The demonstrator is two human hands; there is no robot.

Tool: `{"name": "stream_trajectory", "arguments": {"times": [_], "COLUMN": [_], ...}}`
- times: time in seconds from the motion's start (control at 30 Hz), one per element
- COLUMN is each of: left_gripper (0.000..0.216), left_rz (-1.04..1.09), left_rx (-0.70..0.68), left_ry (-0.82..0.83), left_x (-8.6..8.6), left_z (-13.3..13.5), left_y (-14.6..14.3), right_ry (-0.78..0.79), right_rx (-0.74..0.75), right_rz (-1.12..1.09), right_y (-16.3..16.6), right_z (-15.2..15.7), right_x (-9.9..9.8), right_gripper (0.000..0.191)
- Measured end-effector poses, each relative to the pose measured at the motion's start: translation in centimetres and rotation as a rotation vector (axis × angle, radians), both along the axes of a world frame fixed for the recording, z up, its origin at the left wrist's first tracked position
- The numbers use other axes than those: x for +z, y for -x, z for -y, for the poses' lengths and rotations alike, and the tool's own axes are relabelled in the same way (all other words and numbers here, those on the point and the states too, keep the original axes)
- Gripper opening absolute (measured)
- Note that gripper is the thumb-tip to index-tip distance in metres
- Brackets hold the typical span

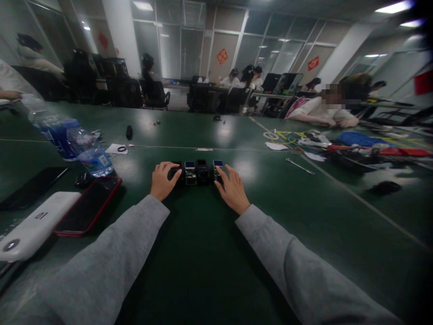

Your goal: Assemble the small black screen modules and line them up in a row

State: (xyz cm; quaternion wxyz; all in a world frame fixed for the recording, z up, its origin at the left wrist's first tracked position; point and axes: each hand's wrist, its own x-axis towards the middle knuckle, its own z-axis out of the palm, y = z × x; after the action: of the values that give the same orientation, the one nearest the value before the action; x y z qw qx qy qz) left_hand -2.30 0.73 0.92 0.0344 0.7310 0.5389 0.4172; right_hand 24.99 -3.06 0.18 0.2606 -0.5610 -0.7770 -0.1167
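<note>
A short row of small electronic devices lies on the green table in front of me. Around the black device [177, 177] at the row's left end, my left hand [163, 180] has its thumb and fingers closed. My right hand [233, 187] holds the right-end small screen module [218, 163] between thumb and fingers, covering much of it. Between my hands stand another small screen module [190, 174], with a bare circuit board below its screen, and a black boxy device [202, 171].
To the left lie a red-edged phone [89, 205], a white power bank [37, 225] and plastic bottles [89, 151]. A wrench [299, 166] and a heap of cables [304, 137] are on the right. Across the table, a person [314, 110] leans on it.
</note>
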Motion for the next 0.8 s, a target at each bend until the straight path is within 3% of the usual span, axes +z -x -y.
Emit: {"name": "stream_trajectory", "arguments": {"times": [0.43, 0.6, 0.8], "left_gripper": [0.036, 0.042, 0.045], "left_rz": [0.051, 0.259, 0.592], "left_rx": [-0.044, -0.080, 0.016], "left_ry": [0.090, 0.127, 0.253], "left_x": [-0.2, -0.5, -1.5], "left_z": [-0.4, -0.7, -1.8], "left_y": [0.2, 0.7, 1.4], "right_ry": [0.102, 0.113, 0.091], "right_rx": [0.070, 0.073, 0.092], "right_rz": [-0.028, -0.021, -0.040], "right_y": [-0.4, -0.4, -0.3], "right_z": [-0.7, -0.7, -0.5], "right_x": [-0.6, -0.5, -0.3], "right_gripper": [0.048, 0.047, 0.047]}}
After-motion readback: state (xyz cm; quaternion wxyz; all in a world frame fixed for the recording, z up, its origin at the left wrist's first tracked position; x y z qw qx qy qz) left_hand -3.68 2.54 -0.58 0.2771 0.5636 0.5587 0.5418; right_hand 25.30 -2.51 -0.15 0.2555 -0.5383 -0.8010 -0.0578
